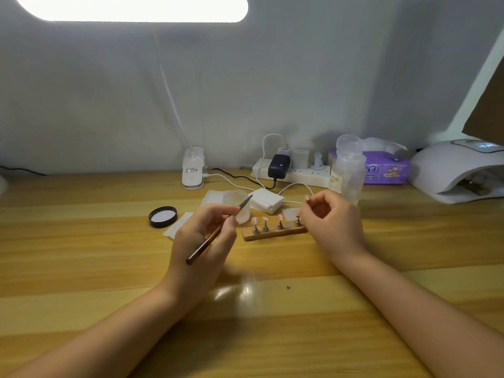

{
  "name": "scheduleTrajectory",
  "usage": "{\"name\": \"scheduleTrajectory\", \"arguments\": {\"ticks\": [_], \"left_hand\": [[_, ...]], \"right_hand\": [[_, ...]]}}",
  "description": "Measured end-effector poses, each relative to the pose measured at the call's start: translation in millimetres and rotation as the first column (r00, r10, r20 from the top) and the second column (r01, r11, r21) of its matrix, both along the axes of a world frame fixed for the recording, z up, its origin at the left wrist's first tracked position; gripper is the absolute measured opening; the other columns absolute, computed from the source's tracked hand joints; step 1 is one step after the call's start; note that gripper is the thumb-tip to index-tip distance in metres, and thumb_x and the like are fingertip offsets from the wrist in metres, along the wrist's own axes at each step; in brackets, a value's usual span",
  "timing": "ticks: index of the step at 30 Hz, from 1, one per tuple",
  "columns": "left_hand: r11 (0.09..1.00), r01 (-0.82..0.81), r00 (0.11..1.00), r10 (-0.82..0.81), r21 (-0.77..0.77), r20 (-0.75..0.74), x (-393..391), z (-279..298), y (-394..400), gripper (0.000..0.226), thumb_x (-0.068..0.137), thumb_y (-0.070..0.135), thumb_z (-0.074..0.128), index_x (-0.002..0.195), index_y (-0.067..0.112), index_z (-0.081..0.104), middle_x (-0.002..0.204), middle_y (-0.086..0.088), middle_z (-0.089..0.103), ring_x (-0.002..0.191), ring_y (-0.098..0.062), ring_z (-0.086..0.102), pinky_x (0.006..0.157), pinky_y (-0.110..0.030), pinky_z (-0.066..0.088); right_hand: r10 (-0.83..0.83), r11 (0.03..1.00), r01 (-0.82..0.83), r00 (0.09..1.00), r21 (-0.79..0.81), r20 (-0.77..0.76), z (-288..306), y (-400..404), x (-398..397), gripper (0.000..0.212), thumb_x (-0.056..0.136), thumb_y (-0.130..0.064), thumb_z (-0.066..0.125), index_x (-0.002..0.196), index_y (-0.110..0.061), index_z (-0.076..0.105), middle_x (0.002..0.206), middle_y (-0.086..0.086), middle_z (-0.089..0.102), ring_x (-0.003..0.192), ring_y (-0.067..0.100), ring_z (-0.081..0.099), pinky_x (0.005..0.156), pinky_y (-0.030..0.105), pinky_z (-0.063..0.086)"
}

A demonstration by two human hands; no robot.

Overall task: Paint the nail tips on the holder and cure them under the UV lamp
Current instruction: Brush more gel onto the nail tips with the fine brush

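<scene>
The left hand [203,236] grips a brush [218,231]. The right hand [331,222], fingers curled, pinches a nail tip [307,197] above the holder [274,233] near the bench's [81,255] far edge.

head-worn view, facing down, close above table [81,241]

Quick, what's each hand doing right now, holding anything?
Left hand: grips the brush, its tip up over the small jar.
Right hand: fingers curled beside the nail tip holder; cannot tell if it holds anything.
</scene>
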State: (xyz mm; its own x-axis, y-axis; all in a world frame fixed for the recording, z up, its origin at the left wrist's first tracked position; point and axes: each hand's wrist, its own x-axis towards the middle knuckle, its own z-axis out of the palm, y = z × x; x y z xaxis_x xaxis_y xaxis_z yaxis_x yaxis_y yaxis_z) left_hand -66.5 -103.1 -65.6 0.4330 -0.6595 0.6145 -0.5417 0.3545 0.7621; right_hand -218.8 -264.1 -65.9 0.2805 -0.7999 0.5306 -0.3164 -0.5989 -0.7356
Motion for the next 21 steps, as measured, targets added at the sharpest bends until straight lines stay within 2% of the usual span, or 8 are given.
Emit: {"name": "scheduleTrajectory", "arguments": {"ticks": [4,7,10,13,17,19,21], "left_hand": [[0.997,0.018,0.995,-0.011,0.074,-0.096,1.6,-2.3,0.7,0.015,0.09,0.026,0.055,0.101,0.027,0.064,0.086,0.002,0.067,0.079,-0.017,0.066,0.071,-0.035,0.058],[0.984,0.114,0.982,-0.09,0.136,-0.169,0.6,-3.6,0.4,0.017,0.088,0.035,0.055,0.102,0.029,0.062,0.085,0.008,0.066,0.083,-0.015,0.065,0.075,-0.044,0.059],[0.97,0.17,0.977,-0.144,0.171,-0.157,-0.7,-4.3,-0.1,0.025,0.084,0.048,0.054,0.104,0.033,0.061,0.089,0.01,0.065,0.091,-0.016,0.064,0.084,-0.049,0.056],[0.979,0.136,0.985,-0.118,0.152,-0.126,-0.4,-4.1,0.6,0.02,0.087,0.041,0.055,0.103,0.033,0.062,0.092,0.009,0.066,0.092,-0.015,0.064,0.085,-0.042,0.055],[0.993,0.084,0.995,-0.079,0.085,-0.063,1.9,-0.2,0.6,0.013,0.091,0.018,0.063,0.099,0.027,0.068,0.087,0.001,0.069,0.08,-0.011,0.066,0.065,-0.016,0.051],[0.996,0.065,0.997,-0.063,0.061,-0.042,3.6,7.3,0.1,0.018,0.092,0.006,0.063,0.096,0.022,0.07,0.08,0.0,0.07,0.068,-0.009,0.064,0.058,-0.017,0.049],[0.998,-0.014,0.999,0.016,0.055,-0.031,9.8,19.4,-2.4,0.021,0.092,0.006,0.061,0.091,0.025,0.07,0.078,0.003,0.071,0.064,-0.013,0.064,0.057,-0.024,0.052]], "right_hand": [[-0.011,1.0,0.011,1.0,0.011,-0.021,-2.1,-0.3,2.7,0.014,0.08,-0.019,0.068,0.072,-0.024,0.058,0.062,-0.01,0.059,0.061,0.006,0.055,0.056,0.027,0.046],[0.019,1.0,-0.019,1.0,0.004,-0.025,-4.0,2.4,5.9,0.013,0.08,-0.018,0.068,0.072,-0.022,0.059,0.059,-0.01,0.057,0.057,0.003,0.052,0.055,0.022,0.042],[0.088,0.996,-0.089,0.995,0.0,-0.051,-5.7,5.9,7.7,0.015,0.082,-0.017,0.069,0.072,-0.024,0.059,0.06,-0.01,0.058,0.057,0.001,0.052,0.053,0.012,0.038],[0.133,0.991,-0.134,0.989,-0.011,-0.07,-6.1,7.8,7.6,0.018,0.083,-0.018,0.068,0.073,-0.029,0.058,0.062,-0.012,0.058,0.061,-0.002,0.054,0.054,0.011,0.039],[0.119,0.993,-0.119,0.991,0.002,-0.062,-5.0,5.3,5.0,0.004,0.085,-0.021,0.067,0.082,-0.021,0.065,0.069,-0.009,0.063,0.068,0.005,0.059,0.062,0.026,0.049],[0.141,0.99,-0.141,0.989,0.004,-0.046,-4.3,5.9,5.3,0.003,0.086,-0.02,0.067,0.084,-0.02,0.066,0.07,-0.009,0.064,0.069,0.005,0.06,0.063,0.025,0.05],[0.17,0.985,-0.171,0.984,-0.019,-0.05,-3.9,7.9,6.2,0.004,0.087,-0.02,0.067,0.085,-0.022,0.066,0.07,-0.009,0.065,0.071,0.002,0.06,0.061,0.021,0.05]]}}
